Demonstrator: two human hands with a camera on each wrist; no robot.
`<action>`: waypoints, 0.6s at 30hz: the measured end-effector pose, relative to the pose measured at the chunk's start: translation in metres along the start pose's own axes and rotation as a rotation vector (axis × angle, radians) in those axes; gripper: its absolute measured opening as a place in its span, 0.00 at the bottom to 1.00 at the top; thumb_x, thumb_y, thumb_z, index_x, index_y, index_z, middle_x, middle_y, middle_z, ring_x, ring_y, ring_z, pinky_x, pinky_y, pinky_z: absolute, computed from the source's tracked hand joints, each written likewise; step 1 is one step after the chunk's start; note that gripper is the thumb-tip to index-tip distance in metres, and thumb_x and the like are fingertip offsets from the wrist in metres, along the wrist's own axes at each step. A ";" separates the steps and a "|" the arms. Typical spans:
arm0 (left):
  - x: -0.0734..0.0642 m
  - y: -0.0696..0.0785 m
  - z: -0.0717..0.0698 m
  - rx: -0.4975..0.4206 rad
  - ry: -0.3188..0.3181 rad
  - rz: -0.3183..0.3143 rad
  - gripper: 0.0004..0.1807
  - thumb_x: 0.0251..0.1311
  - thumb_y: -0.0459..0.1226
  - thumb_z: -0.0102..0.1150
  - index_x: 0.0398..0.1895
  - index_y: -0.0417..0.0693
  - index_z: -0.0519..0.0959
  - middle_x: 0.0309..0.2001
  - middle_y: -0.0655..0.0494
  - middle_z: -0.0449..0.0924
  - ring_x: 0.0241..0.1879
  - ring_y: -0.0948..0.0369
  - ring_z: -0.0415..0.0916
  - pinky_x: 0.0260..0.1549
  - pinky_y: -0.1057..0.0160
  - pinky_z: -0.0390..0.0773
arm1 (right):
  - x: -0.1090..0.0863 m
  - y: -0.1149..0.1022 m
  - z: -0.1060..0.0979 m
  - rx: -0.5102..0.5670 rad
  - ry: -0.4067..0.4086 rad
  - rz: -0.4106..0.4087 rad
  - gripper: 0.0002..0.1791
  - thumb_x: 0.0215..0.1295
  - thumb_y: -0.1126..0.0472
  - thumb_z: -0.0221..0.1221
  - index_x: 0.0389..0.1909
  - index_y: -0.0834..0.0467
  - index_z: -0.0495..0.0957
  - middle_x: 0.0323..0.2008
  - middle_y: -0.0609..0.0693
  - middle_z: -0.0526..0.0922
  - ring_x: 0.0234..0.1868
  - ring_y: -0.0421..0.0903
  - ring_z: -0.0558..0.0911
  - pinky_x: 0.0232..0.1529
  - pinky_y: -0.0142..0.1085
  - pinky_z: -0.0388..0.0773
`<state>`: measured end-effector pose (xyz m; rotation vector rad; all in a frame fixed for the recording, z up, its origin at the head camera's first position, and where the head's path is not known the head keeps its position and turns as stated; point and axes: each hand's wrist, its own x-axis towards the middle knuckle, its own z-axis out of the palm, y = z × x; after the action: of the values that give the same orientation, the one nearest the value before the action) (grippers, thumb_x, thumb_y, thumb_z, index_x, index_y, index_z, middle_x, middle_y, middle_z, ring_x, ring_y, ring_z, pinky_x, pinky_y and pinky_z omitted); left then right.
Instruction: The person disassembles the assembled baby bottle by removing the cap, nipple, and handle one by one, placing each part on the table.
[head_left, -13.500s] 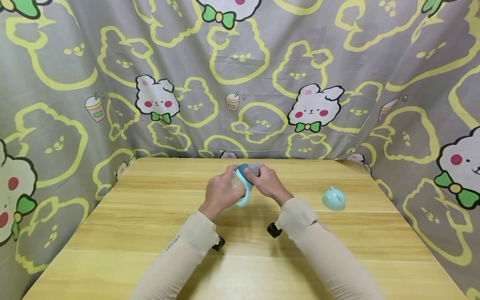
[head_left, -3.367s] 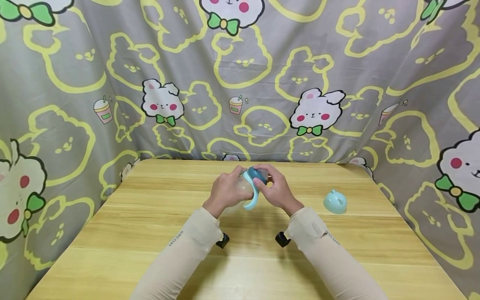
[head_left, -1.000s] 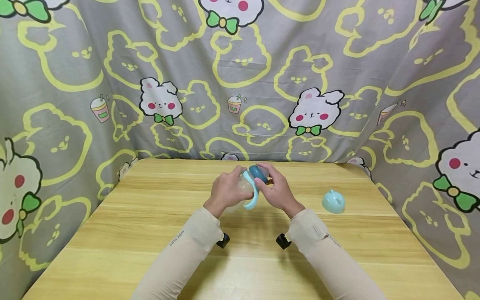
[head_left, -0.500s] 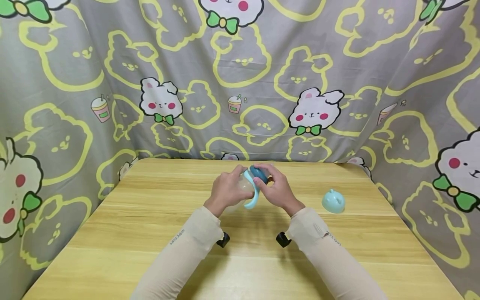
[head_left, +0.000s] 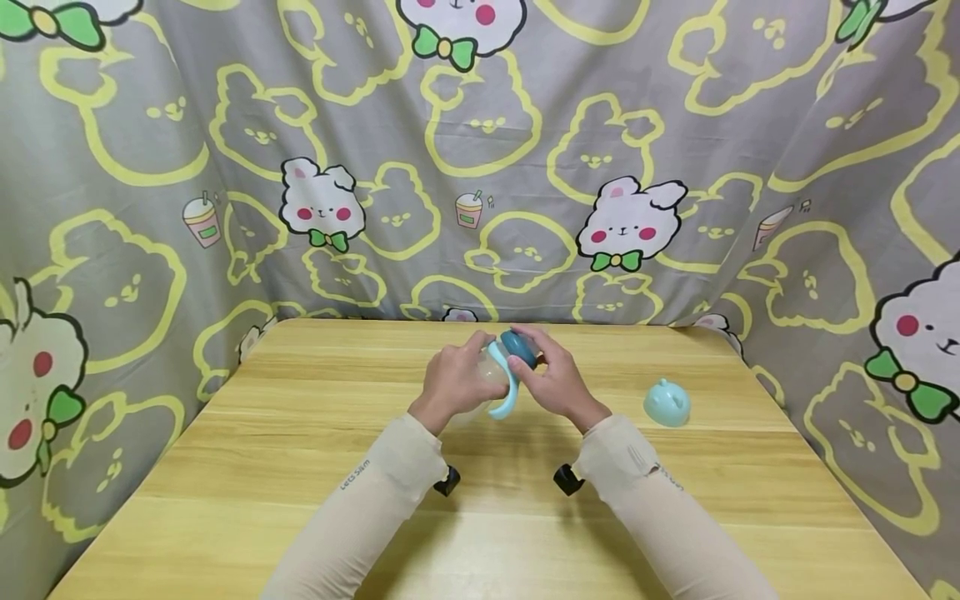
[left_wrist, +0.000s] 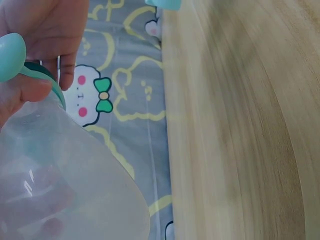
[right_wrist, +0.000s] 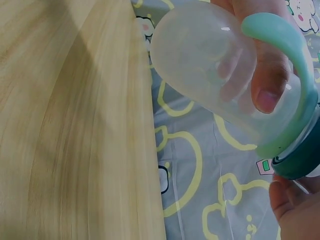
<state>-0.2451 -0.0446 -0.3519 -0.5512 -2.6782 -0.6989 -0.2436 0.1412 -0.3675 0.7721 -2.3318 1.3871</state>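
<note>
A translucent baby bottle [right_wrist: 200, 55] is held tilted above the table, its base toward the left and its neck toward the right. My left hand [head_left: 452, 380] grips the body; in the right wrist view its thumb lies across the near side and fingers show through the wall. Around the neck sits a mint-green ring with a curved handle [head_left: 502, 407]. Beyond that is the dark teal screw collar [head_left: 518, 348], which the fingers and thumb of my right hand [head_left: 557, 377] hold. The teat end is mostly hidden behind that hand.
To the right on the wooden table [head_left: 300, 467] rests a mint-green domed cap [head_left: 667, 404] with small ear-like bumps. A patterned curtain [head_left: 480, 167] hangs along the back and both sides. A black wrist camera [head_left: 568, 479] juts below each sleeve.
Earlier, the right hand was at the clear teat end; now it is around the collar. Both hands and bottle have shifted slightly right. Over the last second the hands barely move.
</note>
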 end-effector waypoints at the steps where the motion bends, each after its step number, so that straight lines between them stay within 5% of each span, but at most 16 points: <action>1: 0.000 0.000 0.000 0.000 0.003 0.001 0.38 0.38 0.51 0.74 0.58 0.53 0.74 0.29 0.51 0.81 0.24 0.57 0.74 0.22 0.62 0.71 | 0.000 0.000 0.000 0.004 -0.007 0.000 0.26 0.69 0.59 0.57 0.67 0.54 0.67 0.55 0.57 0.75 0.46 0.53 0.75 0.44 0.48 0.74; 8: 0.000 -0.001 0.000 0.002 0.033 0.019 0.38 0.38 0.50 0.76 0.57 0.52 0.75 0.27 0.51 0.80 0.23 0.57 0.73 0.21 0.62 0.71 | -0.001 -0.003 -0.001 0.059 -0.040 0.000 0.26 0.69 0.66 0.55 0.68 0.61 0.65 0.58 0.63 0.72 0.49 0.58 0.73 0.44 0.48 0.74; 18: 0.000 0.000 0.002 -0.011 0.029 0.021 0.37 0.38 0.50 0.75 0.57 0.53 0.75 0.27 0.51 0.80 0.23 0.57 0.73 0.22 0.61 0.71 | -0.005 -0.042 -0.007 0.069 0.016 -0.004 0.18 0.69 0.70 0.52 0.58 0.68 0.68 0.54 0.67 0.73 0.46 0.60 0.75 0.41 0.51 0.75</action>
<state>-0.2456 -0.0438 -0.3537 -0.5675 -2.6394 -0.7108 -0.2146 0.1328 -0.3369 0.7823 -2.2799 1.4728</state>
